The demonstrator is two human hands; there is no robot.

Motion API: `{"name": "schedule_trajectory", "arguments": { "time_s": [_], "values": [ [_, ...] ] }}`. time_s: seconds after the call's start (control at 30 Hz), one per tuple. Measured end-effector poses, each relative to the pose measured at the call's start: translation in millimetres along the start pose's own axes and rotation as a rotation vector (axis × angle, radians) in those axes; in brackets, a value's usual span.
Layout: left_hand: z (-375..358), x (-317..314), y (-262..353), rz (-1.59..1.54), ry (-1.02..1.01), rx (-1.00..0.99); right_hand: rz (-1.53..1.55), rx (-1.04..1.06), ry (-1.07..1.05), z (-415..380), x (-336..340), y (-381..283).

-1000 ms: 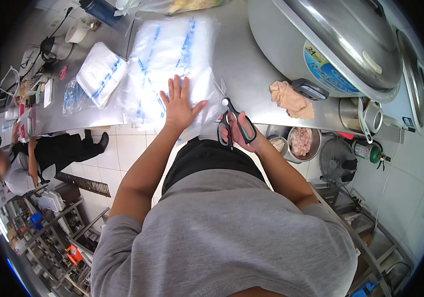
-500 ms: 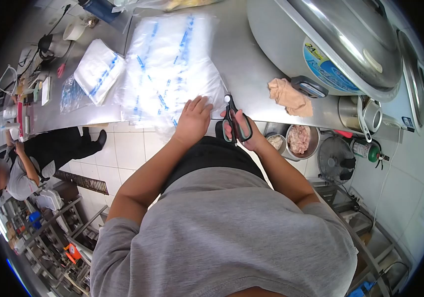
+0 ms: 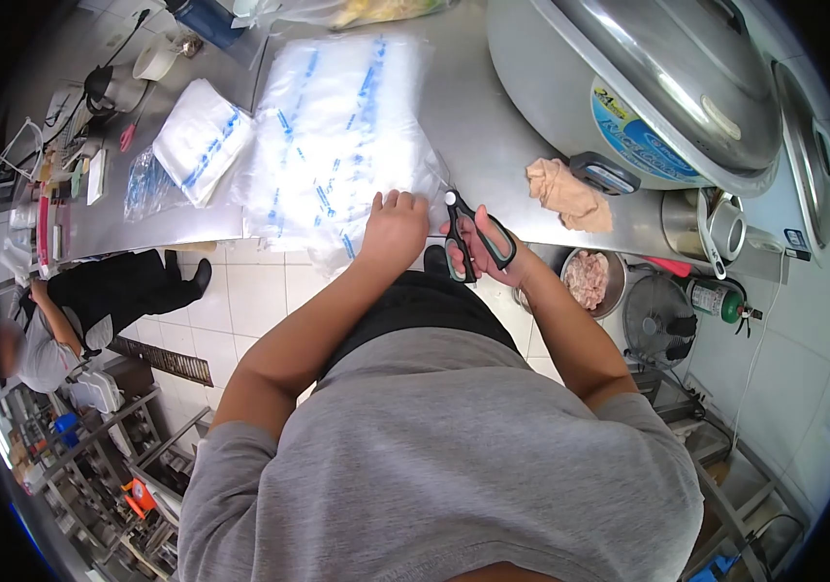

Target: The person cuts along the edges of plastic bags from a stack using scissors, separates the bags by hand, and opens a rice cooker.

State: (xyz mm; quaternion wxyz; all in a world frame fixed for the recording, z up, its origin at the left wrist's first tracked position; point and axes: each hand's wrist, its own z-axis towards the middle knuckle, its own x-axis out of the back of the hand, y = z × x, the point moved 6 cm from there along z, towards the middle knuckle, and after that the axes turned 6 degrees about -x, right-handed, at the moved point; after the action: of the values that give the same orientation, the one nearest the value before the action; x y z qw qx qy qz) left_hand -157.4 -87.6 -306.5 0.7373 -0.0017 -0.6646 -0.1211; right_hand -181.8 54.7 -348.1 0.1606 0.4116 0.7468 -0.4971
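Observation:
A flat stack of clear plastic bags with blue printing (image 3: 337,126) lies on the steel table, its near edge reaching over the table's front. My left hand (image 3: 396,231) is at the stack's near right corner, fingers curled down on the plastic; the thumb is hidden. Just to its right, my right hand (image 3: 494,250) grips black-handled scissors (image 3: 452,228), fingers through the loops. The handles are spread apart and the blades point away from me at the right edge of the bags. How far the blades reach into the plastic cannot be made out.
A folded white bag bundle (image 3: 204,141) lies left of the stack. On the right stand a crumpled tan cloth (image 3: 567,194) and a big lidded rice cooker (image 3: 570,87). Below are a bowl of raw meat (image 3: 587,279) and a fan (image 3: 660,320). Another person (image 3: 95,301) works at left.
Both hands have shifted slightly to the right. My left fingers have curled in more, and the scissors have turned, with their handles spreading wider.

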Motion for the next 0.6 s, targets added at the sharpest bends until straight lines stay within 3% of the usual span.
{"name": "schedule_trajectory", "arguments": {
  "time_s": [0.2,0.3,0.6],
  "values": [
    [-5.8,-4.1,-2.2,-0.091,-0.036,0.015,0.075,0.076,0.051,6.2,-5.8,2.0],
    [-10.0,12.9,8.4,0.034,0.083,-0.082,0.073,0.078,0.031,12.7,-7.4,2.0],
    [-22.3,31.9,29.5,0.036,-0.134,-0.115,0.057,0.196,0.232,19.0,2.6,-19.2]
  ]
}}
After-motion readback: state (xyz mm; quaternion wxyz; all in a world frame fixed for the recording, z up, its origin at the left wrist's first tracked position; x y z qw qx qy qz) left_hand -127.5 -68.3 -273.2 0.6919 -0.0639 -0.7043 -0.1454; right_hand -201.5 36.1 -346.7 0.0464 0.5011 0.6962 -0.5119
